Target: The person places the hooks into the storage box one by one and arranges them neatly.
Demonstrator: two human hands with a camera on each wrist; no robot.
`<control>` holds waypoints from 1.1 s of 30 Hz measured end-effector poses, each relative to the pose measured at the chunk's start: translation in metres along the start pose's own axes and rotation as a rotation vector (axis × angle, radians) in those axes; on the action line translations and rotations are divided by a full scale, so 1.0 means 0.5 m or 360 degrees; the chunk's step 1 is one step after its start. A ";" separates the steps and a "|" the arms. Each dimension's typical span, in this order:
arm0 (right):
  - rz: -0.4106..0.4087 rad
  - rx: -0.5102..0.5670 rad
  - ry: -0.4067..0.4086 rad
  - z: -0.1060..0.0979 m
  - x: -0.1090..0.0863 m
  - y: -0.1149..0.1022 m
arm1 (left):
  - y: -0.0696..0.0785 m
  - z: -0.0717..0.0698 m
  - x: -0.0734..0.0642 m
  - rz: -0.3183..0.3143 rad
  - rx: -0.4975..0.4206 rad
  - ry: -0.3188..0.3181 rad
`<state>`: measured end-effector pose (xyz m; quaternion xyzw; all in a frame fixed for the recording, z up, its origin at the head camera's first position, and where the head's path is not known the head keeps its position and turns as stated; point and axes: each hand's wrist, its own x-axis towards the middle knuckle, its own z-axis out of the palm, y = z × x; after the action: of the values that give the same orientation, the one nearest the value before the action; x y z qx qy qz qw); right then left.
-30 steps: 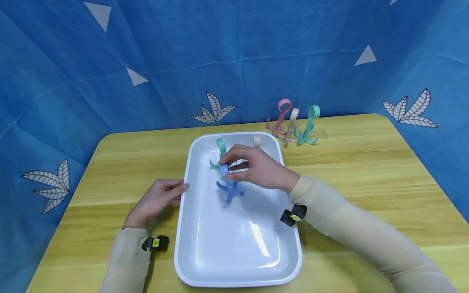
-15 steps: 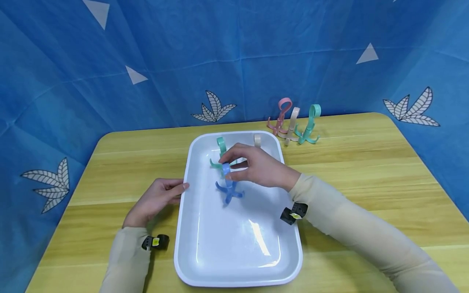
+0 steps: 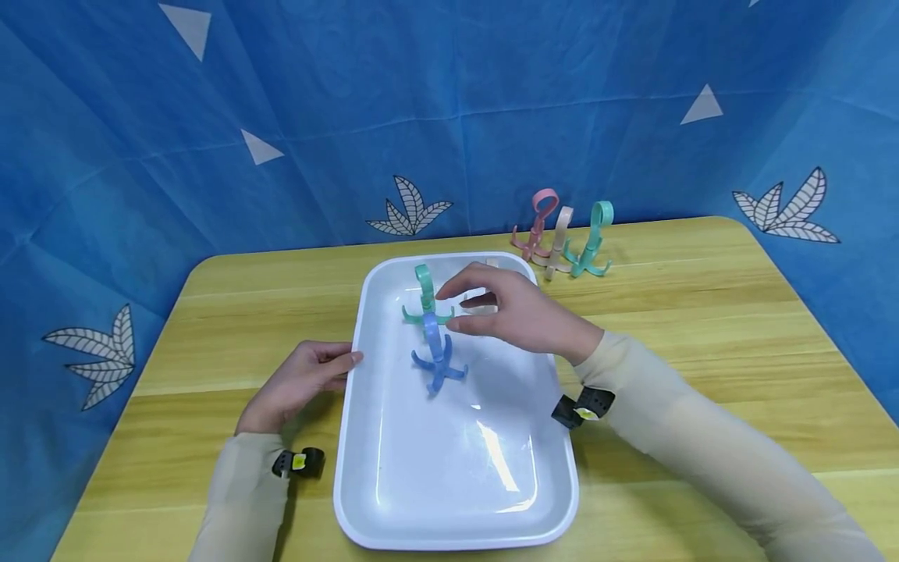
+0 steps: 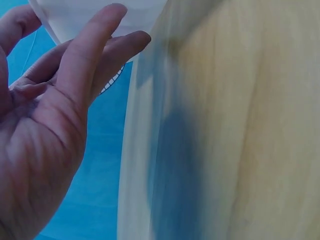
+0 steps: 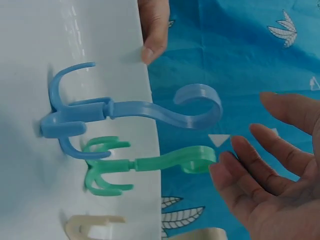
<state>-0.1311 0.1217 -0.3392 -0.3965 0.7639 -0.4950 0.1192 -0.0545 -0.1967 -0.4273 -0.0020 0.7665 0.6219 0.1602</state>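
My left hand (image 3: pixel 302 384) holds the left rim of a white tray (image 3: pixel 456 538), its thumb over the edge and its fingers outside, against the wall or below it. A blue multi-prong hanging hook (image 3: pixel 437 361) stands in the tray on its splayed prongs, ring end up. Close behind it is a green hook (image 3: pixel 425 297) of the same kind. My right hand (image 3: pixel 516 308) hovers just to their right, fingers and thumb spread, holding nothing. A beige hook (image 5: pixel 90 225) stands in the tray beyond the green one, mostly hidden behind the right hand in the head view.
Outside the tray at the back right of the wooden table (image 3: pixel 702 336) stand a pink hook (image 3: pixel 537 226), a beige hook (image 3: pixel 560 242) and a teal hook (image 3: pixel 593 240). A blue cloth (image 3: pixel 316 117) hangs behind the table.
My right hand has let go of the blue hook and moved right, its fingers parting. The blue hook stays standing in the tray. The left hand keeps its place.
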 end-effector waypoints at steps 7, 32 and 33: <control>-0.0111 0.0005 0.0191 -0.031 -0.029 0.002 | 0.000 0.006 0.002 -0.0017 0.0016 0.0063; 0.0208 -0.0083 0.1062 -0.277 -0.095 0.160 | 0.005 0.006 -0.003 -0.0020 0.0021 0.0033; 0.0238 -0.0071 0.1062 -0.283 -0.094 0.170 | 0.004 0.006 -0.005 -0.0018 0.0013 0.0032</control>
<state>-0.2232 0.2658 -0.3535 -0.1580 0.7983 -0.5706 -0.1100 -0.0521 -0.1939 -0.4251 -0.0121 0.7706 0.6179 0.1559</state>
